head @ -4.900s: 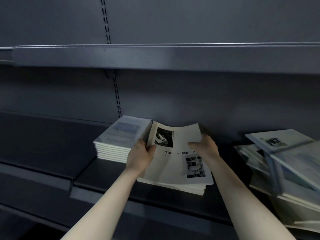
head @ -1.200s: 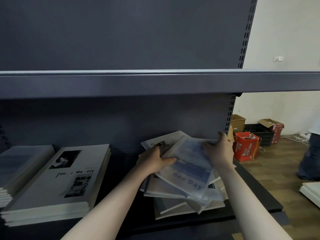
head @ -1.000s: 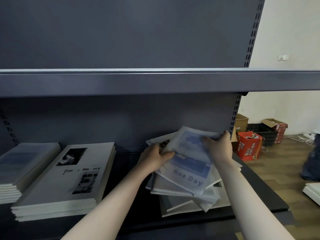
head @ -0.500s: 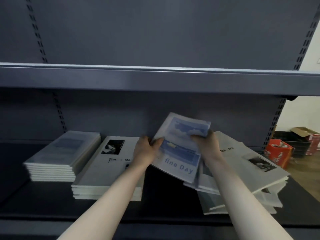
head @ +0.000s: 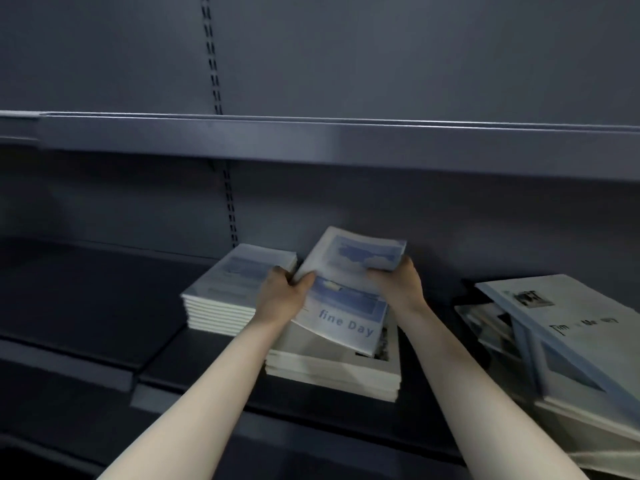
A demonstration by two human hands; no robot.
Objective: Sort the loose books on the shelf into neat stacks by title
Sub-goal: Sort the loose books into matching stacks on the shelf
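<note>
Now left hand point(head: 282, 299), right hand point(head: 398, 282) both grip "fine Day" book point(head: 346, 289), tilted.

Held book point(head: 346, 299): we read "fine Day" in blue on its cover, near the lower edge, between our left hand point(head: 282, 299) and right hand point(head: 398, 285).
Top book of the loose pile point(head: 568, 317), right of our right hand: dark lettering, too blurred for us to read.
</note>
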